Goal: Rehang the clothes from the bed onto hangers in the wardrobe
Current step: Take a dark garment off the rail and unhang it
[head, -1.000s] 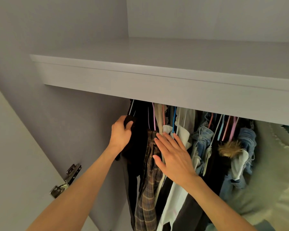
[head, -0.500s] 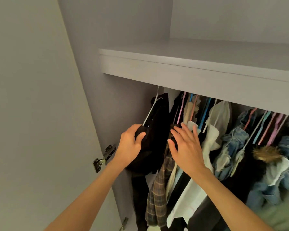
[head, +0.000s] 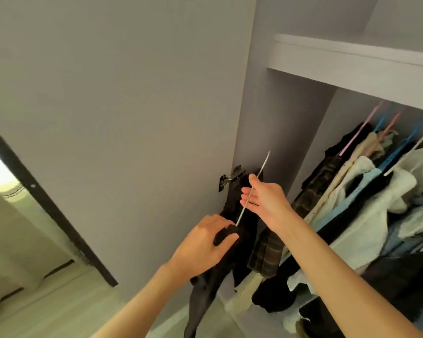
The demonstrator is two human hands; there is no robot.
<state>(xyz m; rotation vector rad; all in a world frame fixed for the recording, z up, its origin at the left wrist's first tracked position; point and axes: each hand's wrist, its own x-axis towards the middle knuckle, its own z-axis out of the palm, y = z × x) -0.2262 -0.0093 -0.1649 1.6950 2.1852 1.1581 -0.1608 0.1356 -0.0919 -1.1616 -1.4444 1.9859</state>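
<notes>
My left hand (head: 205,242) grips the shoulder of a black garment (head: 205,293) on a white hanger (head: 253,189), held out in front of the wardrobe's left side. The hanger's hook points up and to the right, off the rail. My right hand (head: 264,198) reaches in from the right with straight fingers next to the hanger's neck. Several other clothes (head: 357,201) hang on coloured hangers inside the wardrobe at the right. The bed is out of view.
The open wardrobe door (head: 120,118) stands at the left with a metal hinge (head: 230,178) behind the hands. A white shelf (head: 352,59) runs above the hanging clothes. A pale floor (head: 59,301) and a dark-framed panel (head: 47,203) lie lower left.
The black garment on its white hanger has come off the rail and moved out to the left with my left hand. My right hand left the hanging clothes and moved to the hanger's neck.
</notes>
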